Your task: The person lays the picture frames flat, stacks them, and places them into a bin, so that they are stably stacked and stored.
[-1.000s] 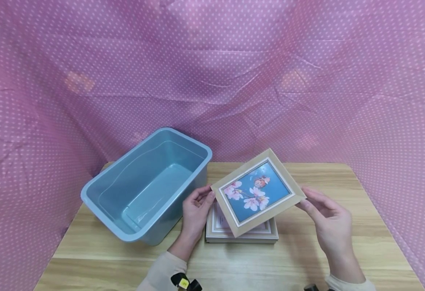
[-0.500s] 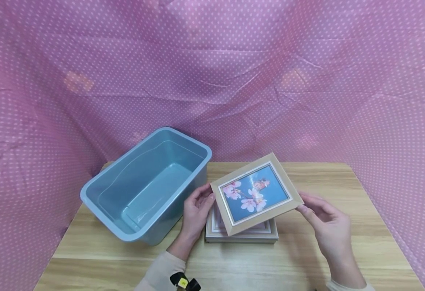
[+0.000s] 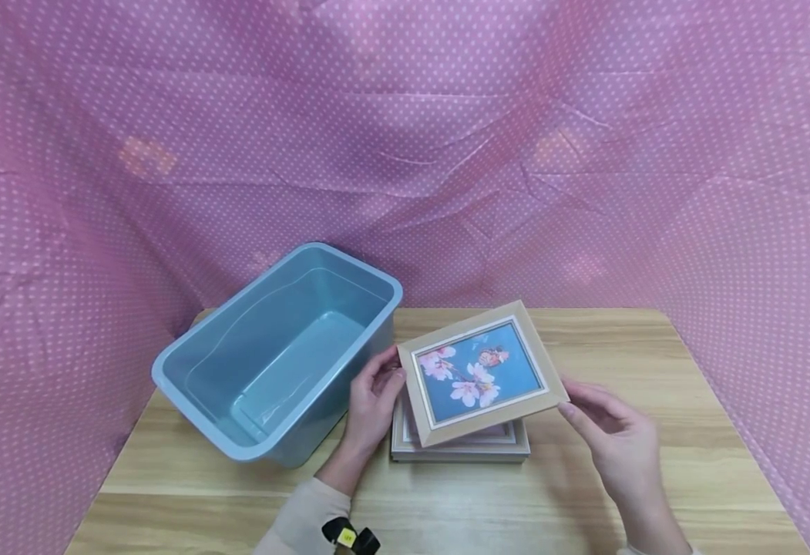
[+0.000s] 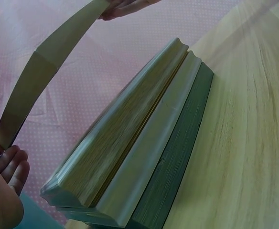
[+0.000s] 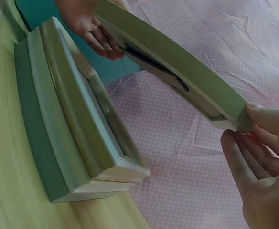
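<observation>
A beige picture frame (image 3: 484,378) with pink blossoms and a butterfly on blue is held tilted in the air between both hands. My left hand (image 3: 371,401) pinches its left corner, thumb in front. At the opposite corner, my right hand (image 3: 616,432) pinches it between thumb and fingers. Below lies a stack of picture frames (image 3: 460,455), partly covered by the raised one in the head view. The left wrist view shows the stack's moulded edges (image 4: 125,138) from the side. In the right wrist view, the back of the held frame (image 5: 177,62) is visible, apart from the stack.
A blue-grey plastic bin (image 3: 287,354) stands to the left, close to my left hand, with nothing visible inside. The wooden table (image 3: 689,462) carries the bin and the stack. A pink dotted cloth (image 3: 405,154) hangs around the back and sides.
The held picture frame has turned slightly, its right corner dropping and shifting left. My right hand has followed it down and left; my left hand has hardly moved.
</observation>
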`<state>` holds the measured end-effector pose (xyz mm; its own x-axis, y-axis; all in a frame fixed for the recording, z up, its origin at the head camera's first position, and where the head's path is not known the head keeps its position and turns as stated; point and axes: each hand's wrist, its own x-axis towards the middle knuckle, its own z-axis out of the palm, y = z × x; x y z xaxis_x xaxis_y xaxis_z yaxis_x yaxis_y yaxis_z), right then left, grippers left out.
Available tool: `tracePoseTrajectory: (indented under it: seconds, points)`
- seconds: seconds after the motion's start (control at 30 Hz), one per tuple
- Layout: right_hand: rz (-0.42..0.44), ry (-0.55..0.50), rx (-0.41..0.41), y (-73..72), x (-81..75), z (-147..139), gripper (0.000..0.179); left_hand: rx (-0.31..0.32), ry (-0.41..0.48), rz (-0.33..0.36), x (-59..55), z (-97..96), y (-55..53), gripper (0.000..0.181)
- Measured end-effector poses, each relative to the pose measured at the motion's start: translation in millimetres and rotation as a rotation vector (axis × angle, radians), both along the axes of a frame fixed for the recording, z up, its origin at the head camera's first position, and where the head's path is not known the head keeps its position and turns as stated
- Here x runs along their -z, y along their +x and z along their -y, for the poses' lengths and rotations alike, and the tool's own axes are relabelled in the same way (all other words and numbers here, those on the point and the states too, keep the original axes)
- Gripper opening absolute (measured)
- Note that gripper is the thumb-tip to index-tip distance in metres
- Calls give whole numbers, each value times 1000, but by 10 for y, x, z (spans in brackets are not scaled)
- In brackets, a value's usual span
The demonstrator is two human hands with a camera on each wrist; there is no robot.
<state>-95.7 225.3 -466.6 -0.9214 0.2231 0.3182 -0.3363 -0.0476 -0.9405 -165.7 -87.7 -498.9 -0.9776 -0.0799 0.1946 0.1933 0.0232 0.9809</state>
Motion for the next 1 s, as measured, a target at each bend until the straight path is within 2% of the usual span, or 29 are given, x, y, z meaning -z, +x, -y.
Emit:
tracePoseTrajectory:
  seconds: [0.13, 0.33, 0.5, 0.67, 1.0]
  points:
    - [7, 14, 14, 35, 50, 42, 31, -9, -50, 4, -4, 10, -8, 47]
    - [75, 44, 55, 80, 116, 94, 31, -5, -108, -18, -7, 16, -26, 51]
    - [83, 24, 47, 118, 208, 136, 30, 8, -156, -37, -26, 18, -32, 54]
    - [101, -1, 32, 156, 275, 171, 30, 16, -218, -11, -53, 28, -22, 57]
    - [177, 19, 78, 202, 354, 270, 27, 15, -296, 31, -60, 33, -20, 59]
